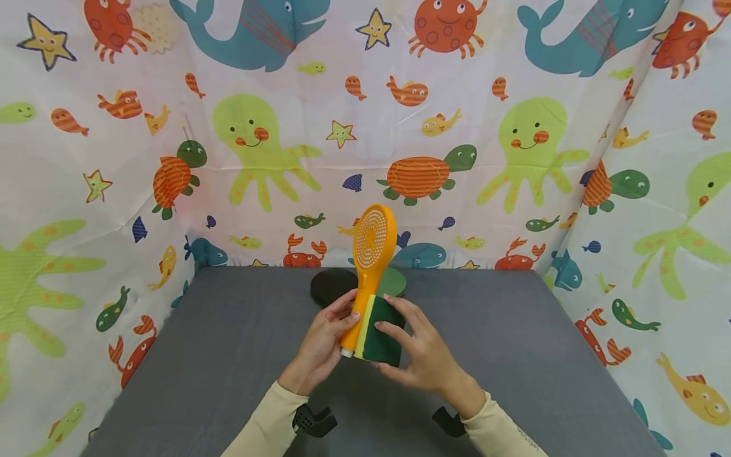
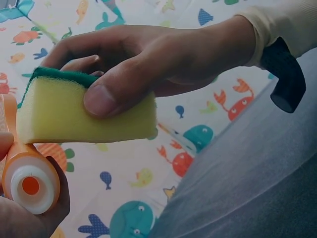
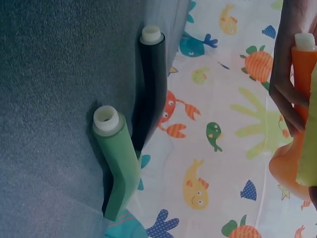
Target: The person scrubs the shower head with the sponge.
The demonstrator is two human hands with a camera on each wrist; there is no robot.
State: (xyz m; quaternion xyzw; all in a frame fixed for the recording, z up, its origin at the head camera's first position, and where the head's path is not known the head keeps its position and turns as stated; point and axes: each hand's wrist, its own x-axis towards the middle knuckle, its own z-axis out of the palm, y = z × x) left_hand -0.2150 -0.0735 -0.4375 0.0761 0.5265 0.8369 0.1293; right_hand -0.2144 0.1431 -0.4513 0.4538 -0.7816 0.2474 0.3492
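Head view: black shower head [image 1: 333, 285] and green shower head [image 1: 394, 281] lie behind the hands.

The orange shower head [image 1: 372, 254] is smooth, glossy plastic; the sponge [image 1: 381, 331] is porous yellow foam (rough green scouring face); the table [image 1: 228, 355] looks matt grey.

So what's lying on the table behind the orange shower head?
A black shower head and a green one lie on the table behind it; the orange shower head covers parts of them.
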